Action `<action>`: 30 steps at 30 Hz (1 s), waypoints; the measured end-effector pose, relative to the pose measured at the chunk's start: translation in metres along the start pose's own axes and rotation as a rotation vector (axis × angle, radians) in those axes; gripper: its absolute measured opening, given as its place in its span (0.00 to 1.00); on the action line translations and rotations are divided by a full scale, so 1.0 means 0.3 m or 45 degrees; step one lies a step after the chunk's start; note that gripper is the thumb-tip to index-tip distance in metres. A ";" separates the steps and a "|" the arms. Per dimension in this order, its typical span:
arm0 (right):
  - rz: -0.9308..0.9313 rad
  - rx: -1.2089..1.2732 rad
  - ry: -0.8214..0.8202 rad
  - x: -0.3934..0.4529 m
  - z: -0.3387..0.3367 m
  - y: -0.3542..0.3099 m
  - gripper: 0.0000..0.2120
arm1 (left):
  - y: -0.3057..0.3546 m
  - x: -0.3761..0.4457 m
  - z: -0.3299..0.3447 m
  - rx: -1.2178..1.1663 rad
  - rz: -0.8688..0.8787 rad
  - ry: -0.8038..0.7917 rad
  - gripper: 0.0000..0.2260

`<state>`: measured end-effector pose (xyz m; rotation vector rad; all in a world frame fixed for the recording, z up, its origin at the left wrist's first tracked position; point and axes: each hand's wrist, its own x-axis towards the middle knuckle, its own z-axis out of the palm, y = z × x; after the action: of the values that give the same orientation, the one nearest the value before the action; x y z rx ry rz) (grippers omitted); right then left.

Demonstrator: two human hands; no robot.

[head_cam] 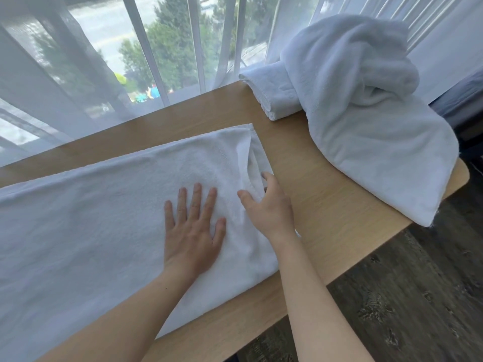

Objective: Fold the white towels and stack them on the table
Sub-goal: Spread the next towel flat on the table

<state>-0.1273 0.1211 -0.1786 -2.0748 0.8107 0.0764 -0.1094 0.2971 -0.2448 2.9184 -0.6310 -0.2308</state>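
Observation:
A long white towel (pixel 99 220) lies spread flat along the wooden table (pixel 326 184), folded lengthwise. My left hand (pixel 194 226) presses flat on it with straight, spread fingers, near its right end. My right hand (pixel 266 205) grips the towel's right edge, thumb on top and fingers curled round a raised fold of cloth. At the table's far right corner sits a folded white towel (pixel 269 92). A crumpled white towel (pixel 366 105) is heaped beside and partly over it, hanging past the table's right edge.
Sheer white curtains (pixel 78 82) and a window with white bars run along the table's far side. Bare tabletop lies between the spread towel and the heap. Dark wood floor (pixel 405 296) shows at the lower right.

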 end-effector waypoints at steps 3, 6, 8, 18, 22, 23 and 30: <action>0.103 0.111 -0.090 0.028 0.000 0.006 0.18 | 0.000 -0.002 -0.001 0.001 0.000 0.000 0.30; -0.001 -0.038 -0.079 0.035 0.010 0.003 0.17 | 0.000 -0.001 -0.005 -0.015 -0.001 0.000 0.30; -0.141 -0.139 -0.047 0.036 0.004 0.005 0.15 | -0.001 -0.003 -0.008 -0.026 -0.001 -0.007 0.30; 0.193 0.006 -0.120 0.072 -0.049 0.115 0.24 | -0.007 -0.004 -0.007 0.013 0.044 -0.032 0.29; 0.275 0.361 -0.308 0.067 -0.081 0.153 0.17 | -0.001 -0.001 -0.008 0.017 0.025 -0.079 0.29; 0.250 0.375 -0.307 0.064 -0.088 0.162 0.13 | 0.005 0.005 -0.009 0.014 0.006 -0.088 0.29; 0.162 -0.140 -0.026 0.066 -0.049 0.170 0.20 | 0.065 0.230 -0.032 -0.079 0.060 -0.088 0.29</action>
<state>-0.1447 0.0794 -0.2128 -2.1201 0.9440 0.2155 -0.0534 0.2516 -0.2400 2.8433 -0.6889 -0.3406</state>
